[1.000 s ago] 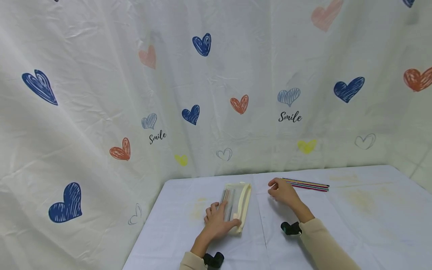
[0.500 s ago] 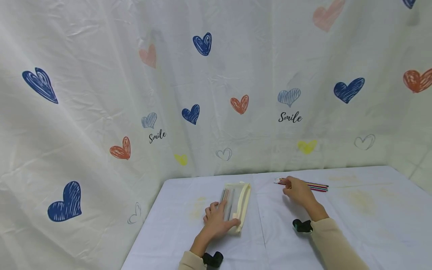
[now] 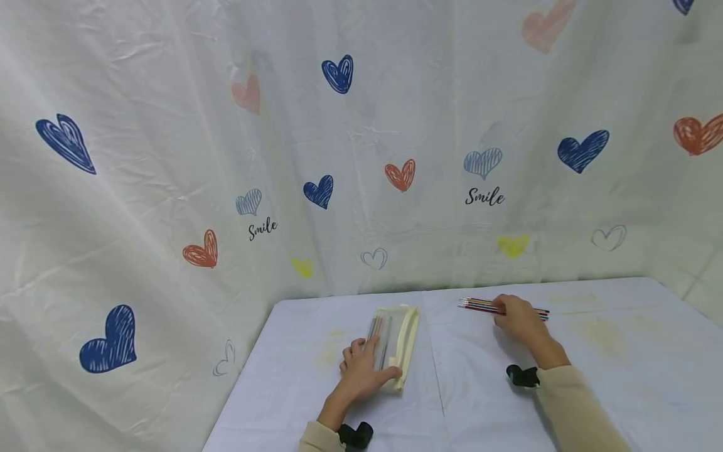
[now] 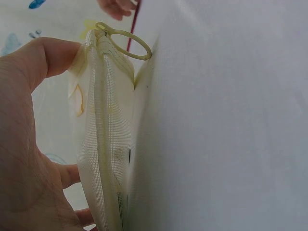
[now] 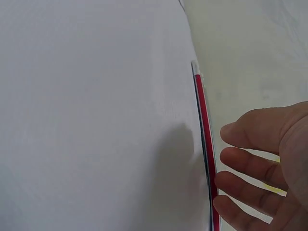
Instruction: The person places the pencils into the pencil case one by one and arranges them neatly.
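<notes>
A cream mesh zip pencil case point(image 3: 395, 339) lies on the white-covered table, with several slim, pencil-like sticks showing at its left side. My left hand point(image 3: 361, 370) rests spread across it. The left wrist view has the thumb on the case point(image 4: 106, 125) by the zip, near a ring pull point(image 4: 132, 43). Further right, a bundle of several striped pencils point(image 3: 479, 305) lies side by side. Over its right part is my right hand point(image 3: 519, 320), hiding the middle. In the right wrist view its fingers are loosely bent and apart, fingertips right beside a red pencil point(image 5: 206, 130).
The table point(image 3: 480, 402) has a white cloth with a crease running front to back between the hands. Behind it hangs a pale curtain point(image 3: 350, 138) printed with hearts. Black wrist cameras point(image 3: 522, 375) sit under both forearms.
My right hand has moved right along the pencils, from their left end towards their right end, uncovering the left tips. The left hand and the pencil case have stayed put.
</notes>
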`<action>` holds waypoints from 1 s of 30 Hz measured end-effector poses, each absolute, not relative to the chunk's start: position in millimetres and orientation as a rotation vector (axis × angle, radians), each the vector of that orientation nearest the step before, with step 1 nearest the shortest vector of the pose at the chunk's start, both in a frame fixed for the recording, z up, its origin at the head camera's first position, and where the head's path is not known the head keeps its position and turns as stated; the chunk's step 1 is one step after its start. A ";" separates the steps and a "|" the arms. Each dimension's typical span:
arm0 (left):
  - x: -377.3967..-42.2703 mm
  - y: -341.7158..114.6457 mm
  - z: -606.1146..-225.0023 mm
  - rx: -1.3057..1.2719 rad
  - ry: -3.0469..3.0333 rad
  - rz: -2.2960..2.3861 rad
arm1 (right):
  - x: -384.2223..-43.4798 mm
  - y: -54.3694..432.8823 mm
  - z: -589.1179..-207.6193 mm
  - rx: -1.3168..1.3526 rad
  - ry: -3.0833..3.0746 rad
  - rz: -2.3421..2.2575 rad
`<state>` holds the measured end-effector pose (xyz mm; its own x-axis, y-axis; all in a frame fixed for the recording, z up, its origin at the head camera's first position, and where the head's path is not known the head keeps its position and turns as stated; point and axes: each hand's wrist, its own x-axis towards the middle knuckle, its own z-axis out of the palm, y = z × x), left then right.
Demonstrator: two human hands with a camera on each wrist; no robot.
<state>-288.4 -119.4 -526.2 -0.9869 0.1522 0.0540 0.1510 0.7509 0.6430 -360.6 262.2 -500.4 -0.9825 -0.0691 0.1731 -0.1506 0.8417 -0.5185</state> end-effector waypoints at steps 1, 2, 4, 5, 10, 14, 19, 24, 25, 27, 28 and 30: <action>-288.6 -119.4 -526.4 0.253 2.939 1.077 | -361.3 263.7 -501.1 0.174 -2.874 0.815; -288.9 -119.4 -526.7 0.252 2.940 1.078 | -362.0 265.1 -502.0 0.177 -2.874 0.799; -289.3 -119.3 -527.2 0.249 2.942 1.074 | -362.9 267.4 -503.8 0.184 -2.873 0.758; -289.6 -119.3 -527.4 0.249 2.944 1.071 | -363.1 268.3 -504.6 0.185 -2.870 0.743; -290.1 -119.6 -528.5 0.252 2.944 1.072 | -360.2 270.6 -504.1 0.197 -2.864 0.683; -290.4 -120.0 -528.9 0.265 2.943 1.075 | -357.2 270.4 -501.6 0.207 -2.879 0.669; -290.7 -120.7 -529.7 0.266 2.944 1.073 | -357.6 270.8 -502.4 0.223 -2.893 0.640; -292.0 -120.6 -530.6 0.265 2.948 1.055 | -361.6 272.5 -505.8 0.232 -2.925 0.628; -292.3 -120.4 -530.7 0.263 2.949 1.054 | -362.5 272.9 -506.3 0.231 -2.938 0.632; -292.6 -120.0 -530.7 0.261 2.949 1.054 | -364.0 273.4 -506.9 0.231 -2.962 0.644; -292.8 -119.8 -530.8 0.261 2.948 1.053 | -364.8 273.6 -507.3 0.232 -2.972 0.647; -292.9 -119.8 -530.9 0.258 2.947 1.059 | -365.7 273.6 -507.6 0.241 -2.990 0.650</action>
